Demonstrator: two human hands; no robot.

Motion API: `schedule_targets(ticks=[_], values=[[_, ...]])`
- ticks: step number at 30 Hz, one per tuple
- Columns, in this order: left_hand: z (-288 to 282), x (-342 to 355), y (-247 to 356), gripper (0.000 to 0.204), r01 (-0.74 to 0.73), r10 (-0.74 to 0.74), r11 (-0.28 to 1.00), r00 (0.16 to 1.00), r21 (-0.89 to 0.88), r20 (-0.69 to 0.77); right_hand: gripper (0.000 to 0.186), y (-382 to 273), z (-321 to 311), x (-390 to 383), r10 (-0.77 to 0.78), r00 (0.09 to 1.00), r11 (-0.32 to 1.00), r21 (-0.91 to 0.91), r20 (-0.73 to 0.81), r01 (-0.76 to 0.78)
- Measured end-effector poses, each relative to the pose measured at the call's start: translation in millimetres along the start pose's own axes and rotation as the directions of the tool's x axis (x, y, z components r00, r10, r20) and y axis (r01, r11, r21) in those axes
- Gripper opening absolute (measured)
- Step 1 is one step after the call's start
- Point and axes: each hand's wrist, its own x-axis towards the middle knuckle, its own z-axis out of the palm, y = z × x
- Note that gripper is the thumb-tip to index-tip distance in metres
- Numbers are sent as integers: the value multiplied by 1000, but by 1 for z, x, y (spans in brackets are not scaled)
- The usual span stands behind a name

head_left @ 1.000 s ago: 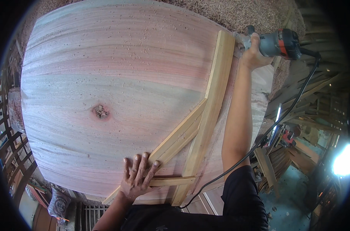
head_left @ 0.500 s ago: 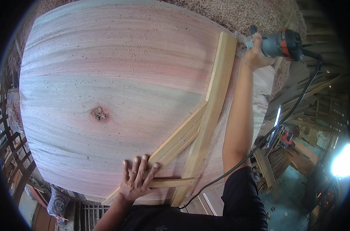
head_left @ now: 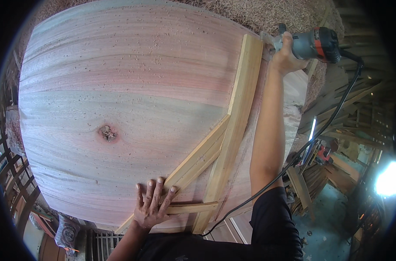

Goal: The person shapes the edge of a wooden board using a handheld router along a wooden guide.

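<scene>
A big pale pinkish wooden panel (head_left: 119, 161) lies before me, with a dark knot hole (head_left: 107, 133) left of its middle. On its right part rests a triangular wooden guide (head_left: 242, 95), made of a long straight batten, a diagonal brace and a short crosspiece. My left hand (head_left: 151, 208) lies with fingers spread over the near end of the brace, touching panel and guide. At the far right, my right hand (head_left: 287, 58) is wrapped round a grey and black trim router (head_left: 306, 45) with an orange-red band. The router's base is beside the batten's far end; its bit is hidden.
The router's black cord (head_left: 337, 113) loops down past my right arm to the near edge. Wood shavings (head_left: 276, 13) heap beyond the panel. Scrap boards (head_left: 299, 187) and a bright lamp (head_left: 389, 179) are at right. A bag (head_left: 67, 232) stands near left.
My right hand has moved the router slightly farther away along the batten. My left hand stays flat on the guide. The whole view has shifted a little.
</scene>
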Motion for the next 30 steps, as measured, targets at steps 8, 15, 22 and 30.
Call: schedule_targets(ticks=[8,15,22,30], values=[[2,-2,2,75,22,-22,1000,1000,-10,8,55,-2,5,-1,32,999,997,73,3,-32],[-1,-1,2,71,26,-26,999,999,-27,22,55,5,5,5,24,998,997,77,59,-28],[0,-2,1,65,8,-9,1000,1000,21,18,59,13,8,4,7,1000,998,59,-3,-7],[1,-4,0,65,0,0,1000,1000,7,31,60,22,7,12,-15,999,1000,26,39,14]])
